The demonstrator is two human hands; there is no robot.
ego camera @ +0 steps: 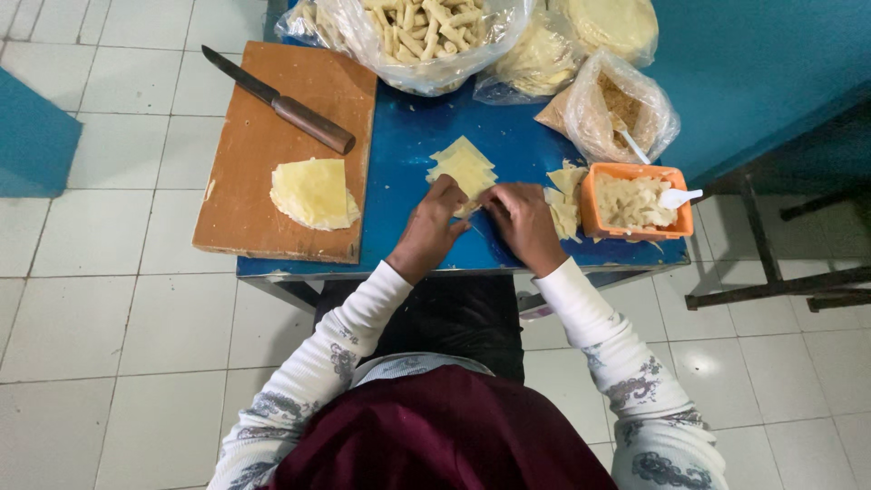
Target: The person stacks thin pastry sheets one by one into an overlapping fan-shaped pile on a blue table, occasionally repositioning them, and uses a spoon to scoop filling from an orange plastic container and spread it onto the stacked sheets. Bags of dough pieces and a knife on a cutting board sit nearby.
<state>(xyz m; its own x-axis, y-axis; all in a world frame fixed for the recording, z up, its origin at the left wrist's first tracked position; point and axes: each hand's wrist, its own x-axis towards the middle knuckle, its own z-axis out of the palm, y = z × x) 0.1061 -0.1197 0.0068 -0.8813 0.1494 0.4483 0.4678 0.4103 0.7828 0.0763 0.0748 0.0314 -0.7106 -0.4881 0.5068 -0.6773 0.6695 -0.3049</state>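
- Wrapper sheets [464, 166], pale yellow and cut to rough squares, lie stacked near the middle of the blue table [408, 145], corner toward the person, their long diagonal running away from the body; the near corner lies between the fingertips of both hands.
- Blue table: the landmark for everything else, standing on a white tiled floor [109, 327].
- Wooden cutting board [272, 181] covers the table's left end, carrying a folded stack of round dough sheets [313, 192] and a wood-handled knife [277, 102] laid at a slant.
- Clear bag of finished rolls [417, 36] sits at the table's far edge, with more bagged sheets [581, 36] to its right and a bag of brown crumbs [617, 109] beside those.
- Orange tub of filling [635, 201], a white spoon [679, 196] in it, stands at the table's right end; trimmed wrapper scraps [562, 204] lie just to its left.
- Left hand [431, 227] pinches the near corner of the sheets, fingers curled narrow.
- Right hand [524, 218] does likewise from the other side, fingers bent onto the same corner. Both hands are about equally near; the stack extends away from them toward the far edge.
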